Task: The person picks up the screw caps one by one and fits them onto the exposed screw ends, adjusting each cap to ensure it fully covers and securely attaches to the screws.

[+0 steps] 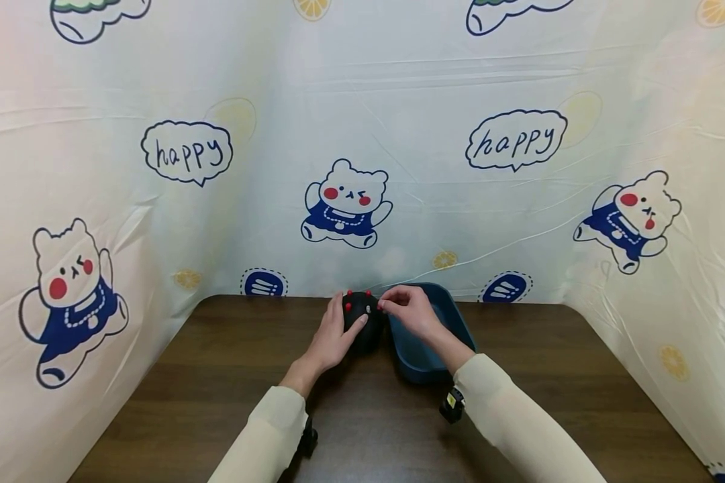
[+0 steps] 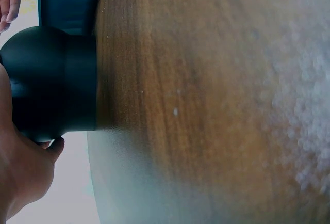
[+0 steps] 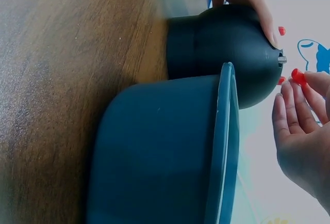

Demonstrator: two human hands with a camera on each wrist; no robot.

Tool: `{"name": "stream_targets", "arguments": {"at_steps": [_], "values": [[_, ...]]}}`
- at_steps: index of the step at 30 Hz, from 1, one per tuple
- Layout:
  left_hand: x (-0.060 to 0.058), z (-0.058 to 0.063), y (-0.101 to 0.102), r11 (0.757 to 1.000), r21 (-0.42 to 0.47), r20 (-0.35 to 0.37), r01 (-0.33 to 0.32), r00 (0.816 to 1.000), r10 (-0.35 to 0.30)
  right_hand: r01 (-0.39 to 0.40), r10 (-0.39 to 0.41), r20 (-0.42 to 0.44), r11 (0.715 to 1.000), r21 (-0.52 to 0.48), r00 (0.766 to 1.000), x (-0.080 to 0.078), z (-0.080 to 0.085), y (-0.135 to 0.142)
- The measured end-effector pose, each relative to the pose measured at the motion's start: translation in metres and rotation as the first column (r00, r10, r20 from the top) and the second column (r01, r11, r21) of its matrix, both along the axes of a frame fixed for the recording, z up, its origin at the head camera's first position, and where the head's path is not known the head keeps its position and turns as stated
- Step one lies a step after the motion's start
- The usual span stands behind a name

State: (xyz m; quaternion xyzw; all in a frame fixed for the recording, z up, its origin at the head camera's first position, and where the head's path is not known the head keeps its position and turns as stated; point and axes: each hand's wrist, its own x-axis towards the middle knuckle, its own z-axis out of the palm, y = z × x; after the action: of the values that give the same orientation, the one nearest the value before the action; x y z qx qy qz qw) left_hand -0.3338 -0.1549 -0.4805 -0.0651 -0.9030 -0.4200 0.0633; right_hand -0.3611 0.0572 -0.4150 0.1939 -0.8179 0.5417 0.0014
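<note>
A black dome-shaped object (image 1: 370, 333) with a short cylindrical base stands on the table. Small red caps (image 1: 348, 306) dot its top, and a bare threaded metal stud (image 3: 282, 59) juts out between them in the right wrist view. My left hand (image 1: 329, 341) grips the dome from the left, thumb on the near side and fingers behind it, partly hidden. Between thumb and forefinger, my right hand (image 1: 415, 312) pinches a red cap (image 3: 298, 76), apart from the stud and close to the dome's top. Its other fingers are extended.
Right beside the dome stands a deep blue plastic bin (image 1: 424, 370), its near wall below my right forearm. The brown wooden table (image 1: 193, 402) ends at a patterned curtain (image 1: 350, 87) behind and on both sides.
</note>
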Motion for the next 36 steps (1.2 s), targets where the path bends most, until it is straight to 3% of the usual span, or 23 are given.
{"name": "stream_targets", "arguments": {"at_steps": [36], "values": [[0.000, 0.000, 0.000, 1.000, -0.002, -0.020, 0.001, 1.000, -0.001, 0.073, -0.071, -0.080, 0.997, 0.025, 0.994, -0.002, -0.003, -0.019]]}}
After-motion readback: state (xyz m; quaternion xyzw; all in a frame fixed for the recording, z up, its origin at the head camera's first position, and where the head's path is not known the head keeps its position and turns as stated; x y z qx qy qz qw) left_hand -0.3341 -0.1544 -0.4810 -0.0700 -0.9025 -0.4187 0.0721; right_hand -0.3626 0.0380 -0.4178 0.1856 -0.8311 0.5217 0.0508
